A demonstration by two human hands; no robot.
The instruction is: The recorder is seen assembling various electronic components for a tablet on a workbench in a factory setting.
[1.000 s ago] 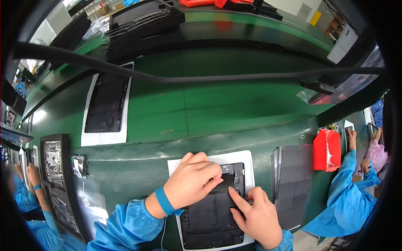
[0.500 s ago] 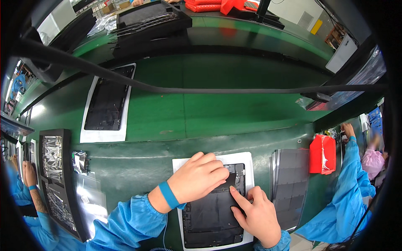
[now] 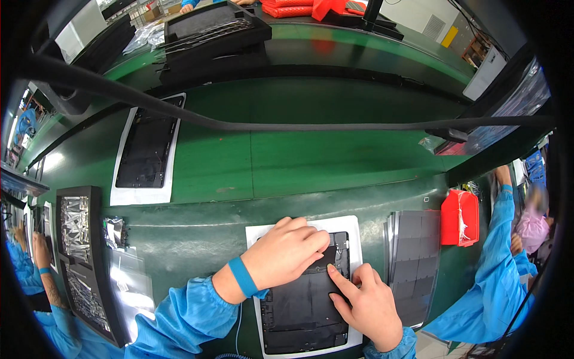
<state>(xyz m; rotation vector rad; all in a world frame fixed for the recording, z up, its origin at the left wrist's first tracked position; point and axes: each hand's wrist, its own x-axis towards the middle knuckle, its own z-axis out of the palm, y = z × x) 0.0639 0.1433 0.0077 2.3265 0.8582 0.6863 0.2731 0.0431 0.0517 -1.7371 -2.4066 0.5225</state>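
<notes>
Near edge of green bench [image 3: 335, 155]: dark panel [image 3: 302, 311] lies in white tray [image 3: 354, 230]. Right hand [image 3: 368, 305] rests on it, index finger extended, pressing. Left hand [image 3: 287, 251] lies flat, fingers together, on its upper part. Second tray [image 3: 122, 191] sits toward far left.

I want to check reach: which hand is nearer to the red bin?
Right. The right hand lies on the dark panel, closer to the red bin; the left hand is farther left.
</notes>
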